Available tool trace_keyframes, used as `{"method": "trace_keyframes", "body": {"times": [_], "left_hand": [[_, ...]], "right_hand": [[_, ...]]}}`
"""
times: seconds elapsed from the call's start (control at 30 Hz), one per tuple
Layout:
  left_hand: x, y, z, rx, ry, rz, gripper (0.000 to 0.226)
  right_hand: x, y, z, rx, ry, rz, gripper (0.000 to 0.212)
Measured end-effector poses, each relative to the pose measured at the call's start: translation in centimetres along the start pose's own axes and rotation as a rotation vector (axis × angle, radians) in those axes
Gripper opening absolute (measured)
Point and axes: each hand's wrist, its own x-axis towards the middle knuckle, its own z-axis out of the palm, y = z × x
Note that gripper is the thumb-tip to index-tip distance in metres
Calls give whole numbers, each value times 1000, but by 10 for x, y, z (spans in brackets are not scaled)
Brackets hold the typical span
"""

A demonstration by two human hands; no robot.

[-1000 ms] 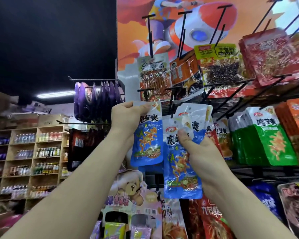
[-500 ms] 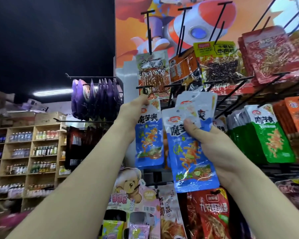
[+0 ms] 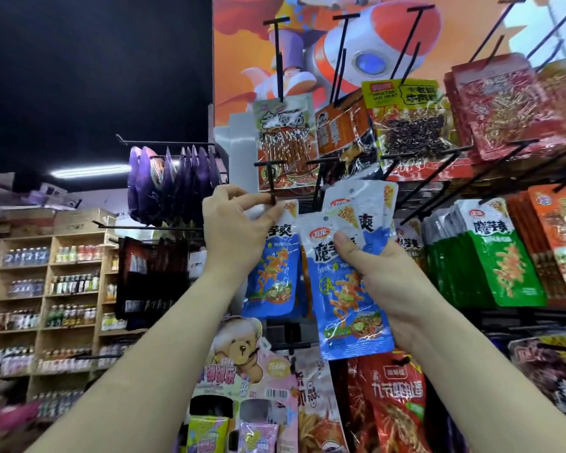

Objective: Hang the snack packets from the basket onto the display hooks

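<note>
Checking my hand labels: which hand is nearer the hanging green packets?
Right. The right hand, gripping blue packets, sits just left of the green packets; the left hand, pinching a single blue packet, is farther left.

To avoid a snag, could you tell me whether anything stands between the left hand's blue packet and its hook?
Nothing visible does. The left hand pinches the blue packet by its top, right at the black hook; the right hand holds other packets beside it.

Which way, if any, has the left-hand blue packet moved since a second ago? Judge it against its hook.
Yes. The blue packet in the left hand now sits farther down the hook from its T-bar, lower in view; more bare stem shows.
</note>
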Motion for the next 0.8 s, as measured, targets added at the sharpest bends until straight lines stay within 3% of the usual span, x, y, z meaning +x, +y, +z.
{"method": "trace_keyframes", "body": {"times": [0.07,0.2,0.27,0.33,0.4,0.5,0.53,0.6,0.8], "left_hand": [[-5,-6,3,102,-46,-41,28],[-17,-9,7,233,-181,-143,36],[-21,-3,3,170,-133,-117,28],[-27,13,-7,-57,-56,-131,6],[-34,35,-17,-348,-145,-239,20],[-36,53,-19,-492,-321,-385,32],[-34,54,-19,-530,-331,-428,28],[-30,54,-19,-612,-322,-482,17],[-25,45,-18,-603,-283,-476,12]], "right_hand": [[3,-3,-1,24,3,-29,33],[2,-2,3,86,21,-47,76],[0,-1,5,106,27,-59,82],[-3,-1,10,129,44,-56,79],[-3,-2,12,148,32,-41,72],[1,2,13,162,-14,-22,22],[0,2,15,174,-35,-8,15],[-2,0,17,226,-48,8,16],[0,-5,14,234,-3,43,16]]}}
